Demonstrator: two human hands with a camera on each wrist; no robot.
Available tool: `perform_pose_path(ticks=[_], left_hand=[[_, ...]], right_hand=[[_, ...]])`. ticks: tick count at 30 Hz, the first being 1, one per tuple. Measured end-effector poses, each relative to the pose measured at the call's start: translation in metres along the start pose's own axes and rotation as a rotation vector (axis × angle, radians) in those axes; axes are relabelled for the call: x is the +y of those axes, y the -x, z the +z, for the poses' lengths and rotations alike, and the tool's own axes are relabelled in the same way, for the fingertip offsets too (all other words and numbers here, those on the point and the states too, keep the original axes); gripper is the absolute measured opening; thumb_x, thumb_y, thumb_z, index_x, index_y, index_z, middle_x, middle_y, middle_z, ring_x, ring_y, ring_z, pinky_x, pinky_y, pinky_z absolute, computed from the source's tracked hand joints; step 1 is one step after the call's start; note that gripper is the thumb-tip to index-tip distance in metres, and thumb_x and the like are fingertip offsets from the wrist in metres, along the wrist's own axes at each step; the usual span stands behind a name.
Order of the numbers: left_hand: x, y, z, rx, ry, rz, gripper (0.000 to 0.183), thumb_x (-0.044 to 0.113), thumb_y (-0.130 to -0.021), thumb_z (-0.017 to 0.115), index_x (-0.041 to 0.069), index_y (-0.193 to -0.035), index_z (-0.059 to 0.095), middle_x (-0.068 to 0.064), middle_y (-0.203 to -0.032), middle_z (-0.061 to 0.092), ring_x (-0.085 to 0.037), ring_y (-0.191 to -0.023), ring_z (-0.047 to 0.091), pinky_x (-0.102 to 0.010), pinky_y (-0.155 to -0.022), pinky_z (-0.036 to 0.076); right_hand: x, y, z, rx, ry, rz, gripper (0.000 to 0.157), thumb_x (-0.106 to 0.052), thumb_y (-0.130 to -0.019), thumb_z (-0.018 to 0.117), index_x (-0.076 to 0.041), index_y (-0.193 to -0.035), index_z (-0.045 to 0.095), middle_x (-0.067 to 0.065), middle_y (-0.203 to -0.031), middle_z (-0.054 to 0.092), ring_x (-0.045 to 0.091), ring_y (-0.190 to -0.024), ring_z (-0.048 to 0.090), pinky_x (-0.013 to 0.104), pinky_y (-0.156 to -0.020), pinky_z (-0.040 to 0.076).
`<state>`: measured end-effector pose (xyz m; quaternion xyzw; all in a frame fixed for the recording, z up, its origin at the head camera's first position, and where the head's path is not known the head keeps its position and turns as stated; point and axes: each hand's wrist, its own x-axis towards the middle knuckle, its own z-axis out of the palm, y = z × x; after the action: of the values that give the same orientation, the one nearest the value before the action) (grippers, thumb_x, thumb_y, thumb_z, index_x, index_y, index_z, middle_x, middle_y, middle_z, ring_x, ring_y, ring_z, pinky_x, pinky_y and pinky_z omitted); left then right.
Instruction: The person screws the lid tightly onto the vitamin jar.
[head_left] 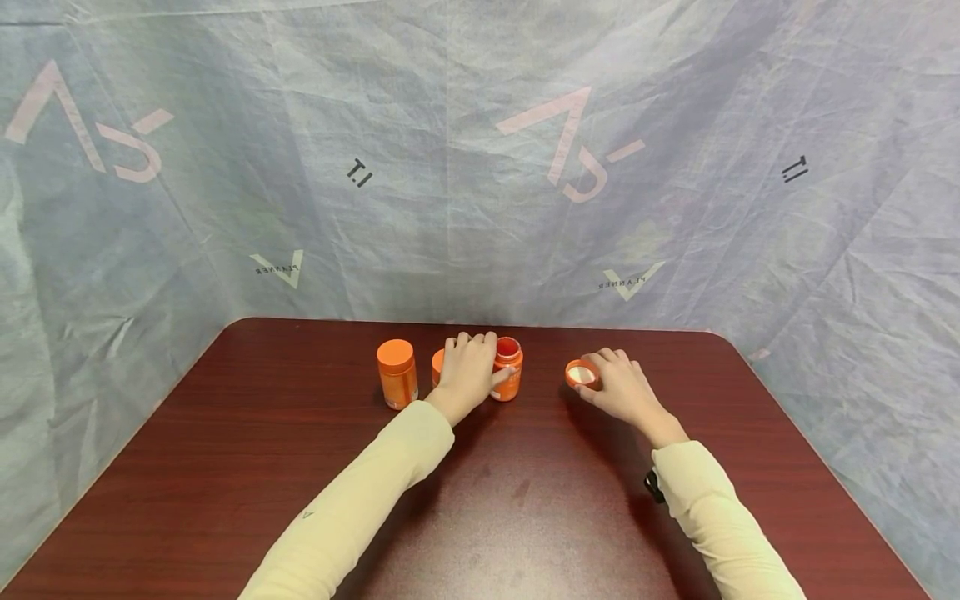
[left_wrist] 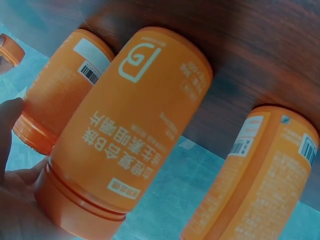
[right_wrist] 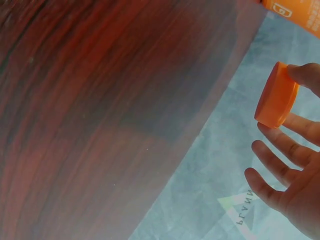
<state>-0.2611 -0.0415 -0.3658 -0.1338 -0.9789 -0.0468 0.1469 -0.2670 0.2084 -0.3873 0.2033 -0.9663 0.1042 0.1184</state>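
Observation:
My left hand (head_left: pixel 467 371) holds an uncapped orange bottle (head_left: pixel 510 385). Its thumb lies across the front of that bottle, whose open red mouth faces up. Just left of it stands a capped orange bottle (left_wrist: pixel 130 120), partly hidden behind the hand in the head view. Another capped bottle (head_left: pixel 397 377) stands farther left, apart from the hand. Off to the right, my right hand (head_left: pixel 618 385) pinches an orange lid (right_wrist: pixel 277 95) between thumb and fingers, its pale inside showing in the head view. The other fingers spread loosely below the lid.
The bottles stand on a dark red wooden table (head_left: pixel 495 517), toward its back edge. Grey printed cloth (head_left: pixel 450 208) hangs behind the table and along both sides. A black item (head_left: pixel 654 485) shows at the right sleeve's cuff.

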Motion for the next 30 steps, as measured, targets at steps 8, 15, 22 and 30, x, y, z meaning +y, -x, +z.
perform_pose_path(ticks=[8, 15, 22, 30], left_hand=[[-0.001, 0.003, -0.001, 0.012, 0.01, 0.025, 0.051, 0.055, -0.08, 0.06, 0.009, -0.101, 0.053, -0.004, -0.095, 0.064, -0.026, -0.089, 0.053, -0.041, -0.08, 0.04], [0.0, 0.007, -0.004, -0.01, 0.017, 0.046, 0.05, 0.054, -0.08, 0.06, 0.01, -0.103, 0.052, -0.003, -0.093, 0.064, -0.025, -0.088, 0.052, -0.04, -0.083, 0.039], [0.0, 0.012, -0.005, 0.013, 0.035, 0.07, 0.05, 0.054, -0.079, 0.061, 0.011, -0.102, 0.052, -0.002, -0.092, 0.065, -0.024, -0.087, 0.053, -0.04, -0.084, 0.039], [0.0, 0.016, -0.003, 0.021, 0.031, 0.102, 0.049, 0.053, -0.08, 0.061, 0.011, -0.102, 0.053, -0.001, -0.093, 0.066, -0.023, -0.09, 0.054, -0.04, -0.09, 0.037]], right_hand=[[-0.003, 0.0, 0.001, 0.021, -0.002, -0.022, 0.05, -0.035, -0.078, 0.067, -0.004, -0.116, 0.058, 0.014, -0.108, 0.058, 0.033, -0.099, 0.05, 0.048, -0.075, 0.039], [-0.006, 0.0, 0.0, 0.036, -0.007, -0.037, 0.049, -0.035, -0.077, 0.068, -0.005, -0.115, 0.059, 0.014, -0.108, 0.058, 0.032, -0.098, 0.05, 0.048, -0.075, 0.039], [-0.011, 0.0, -0.001, 0.065, -0.02, -0.063, 0.049, -0.034, -0.076, 0.069, -0.006, -0.115, 0.059, 0.012, -0.106, 0.058, 0.031, -0.097, 0.05, 0.046, -0.075, 0.039], [-0.017, 0.001, -0.004, 0.07, -0.05, -0.082, 0.05, -0.032, -0.076, 0.07, -0.006, -0.118, 0.058, 0.012, -0.109, 0.057, 0.03, -0.1, 0.049, 0.046, -0.076, 0.039]])
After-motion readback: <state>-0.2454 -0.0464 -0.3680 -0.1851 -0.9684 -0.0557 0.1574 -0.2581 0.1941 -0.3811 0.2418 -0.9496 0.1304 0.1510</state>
